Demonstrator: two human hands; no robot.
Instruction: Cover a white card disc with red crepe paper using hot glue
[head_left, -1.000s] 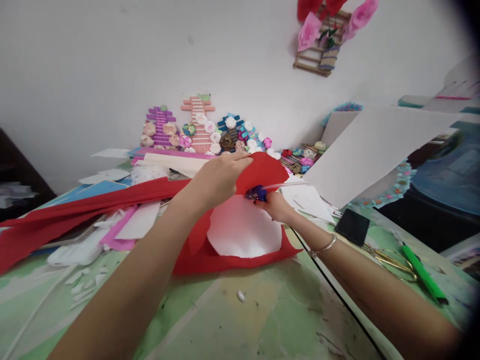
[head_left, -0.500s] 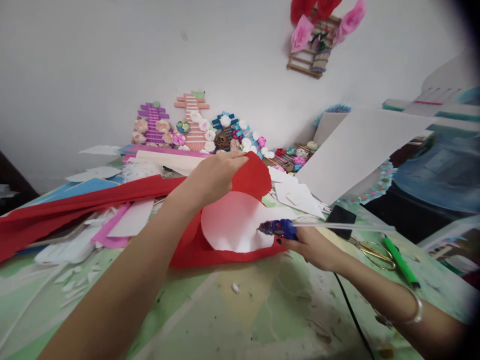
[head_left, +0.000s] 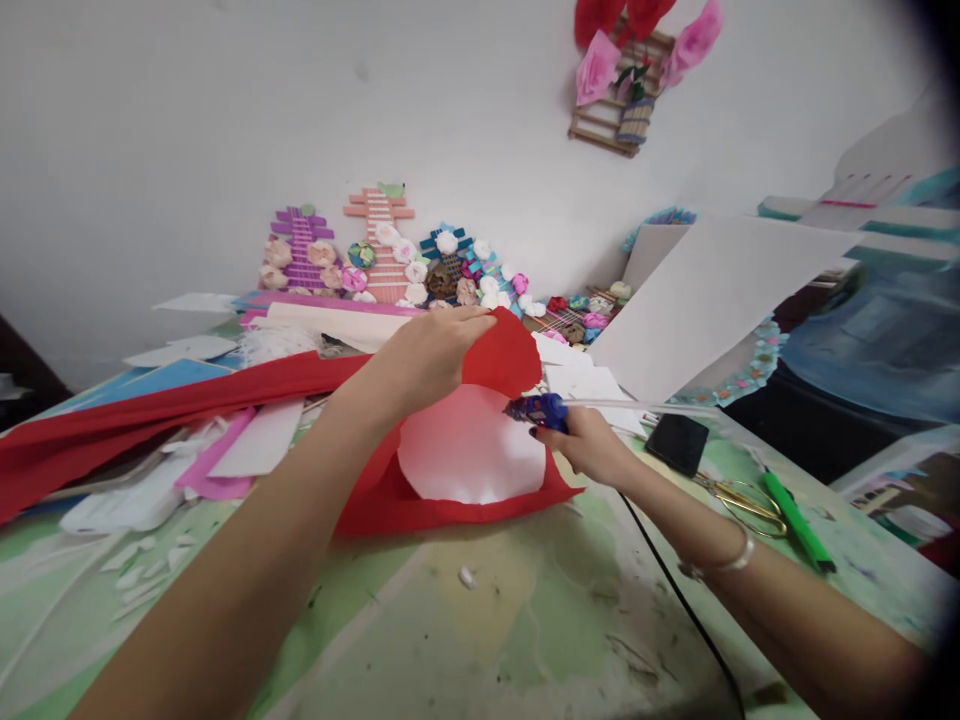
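My left hand (head_left: 431,350) pinches the top of the red crepe paper (head_left: 504,352) and holds that flap raised. Beneath and in front of the flap lies a white rounded piece of card (head_left: 472,450), with more red paper under it and along its near edge. In my right hand (head_left: 592,440) is a blue glue gun (head_left: 538,408), a clear glue stick jutting from its back and a black cord trailing down. Its nozzle points left, close to the upper right of the card; whether it touches cannot be made out.
A black phone (head_left: 677,443), gold-handled scissors (head_left: 746,505) and a green cutter (head_left: 796,520) lie at the right. Paper scraps (head_left: 146,565) and a white power strip (head_left: 124,495) are at the left. Flower-decorated stick crafts (head_left: 386,245) stand along the wall.
My right hand has moved the glue gun up and slightly left, from the card's lower right toward its upper right edge. My left hand stays on the raised red flap.
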